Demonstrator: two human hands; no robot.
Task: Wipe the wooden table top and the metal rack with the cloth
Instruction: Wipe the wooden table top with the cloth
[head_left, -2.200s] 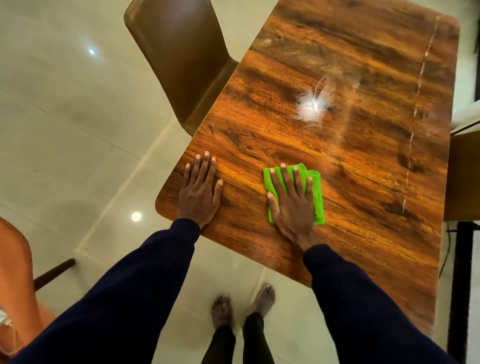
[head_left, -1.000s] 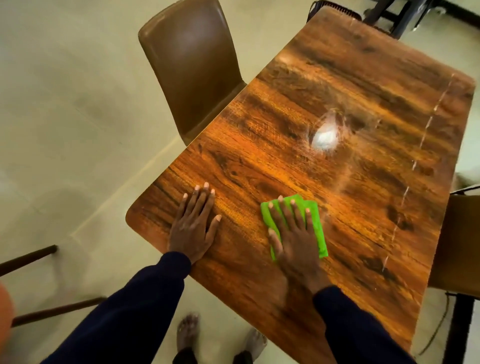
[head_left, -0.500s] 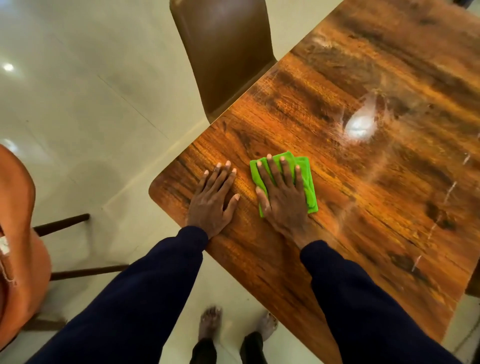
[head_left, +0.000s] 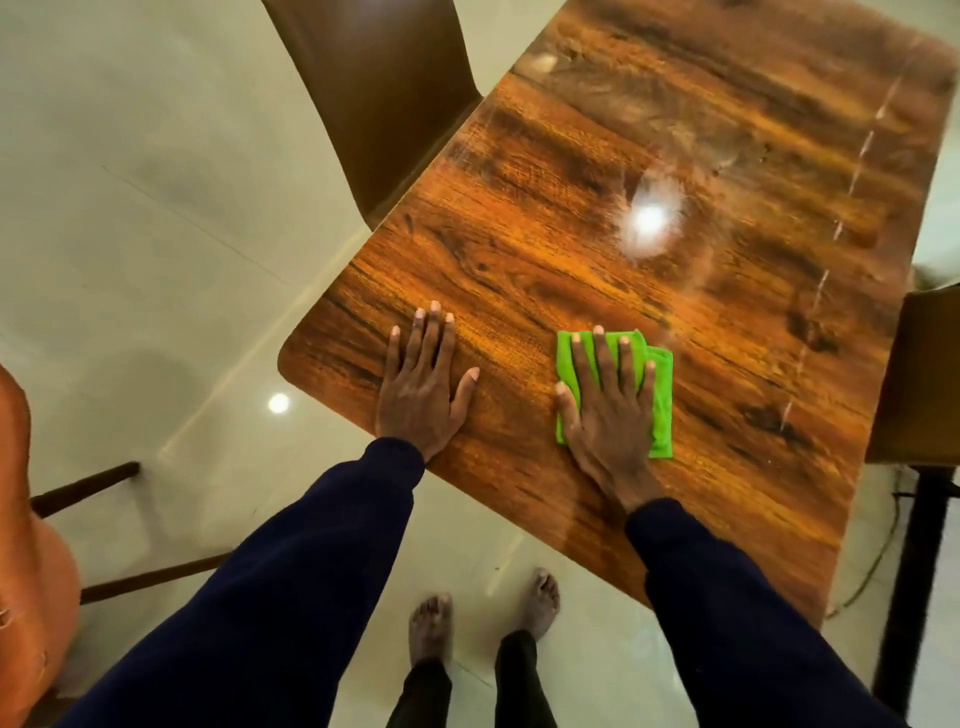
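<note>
Green cloth (head_left: 662, 415), folded to a rough rectangle with a soft, napped look, flat on the wooden table top (head_left: 545, 244) right of centre in the frame, near the table's lower edge. Pressed under the right hand (head_left: 610, 415): palm down, fingers straight and slightly spread, nothing curled round the fabric, green edges showing past the fingertips and along the right side. Left hand (head_left: 421, 400) to the left of it, well apart from the cloth, likewise flat on bare wood, fingers straight and close together, thumb out to the right, near the rounded corner of the top. Dark navy sleeves (head_left: 291, 571) reaching down to the bottom of the frame.

Around the table: brown moulded chair (head_left: 374, 104) at upper centre, smooth and glossy, tucked against the table's left edge. Orange chair (head_left: 31, 545) with dark rungs at lower left. Part of a tan seat (head_left: 924, 379) at the right edge, just beside the top, and below it a black upright leg (head_left: 914, 571). Two bare feet (head_left: 431, 629) at bottom centre on pale glossy floor tiles (head_left: 130, 208), with a small round light reflection at left.

Table surface: dark-streaked orange-brown grain, high gloss, rounded corners. Bright glare patch (head_left: 649, 218) above the cloth, ringed by hazy smears. Thin broken pale streak down the right side.
</note>
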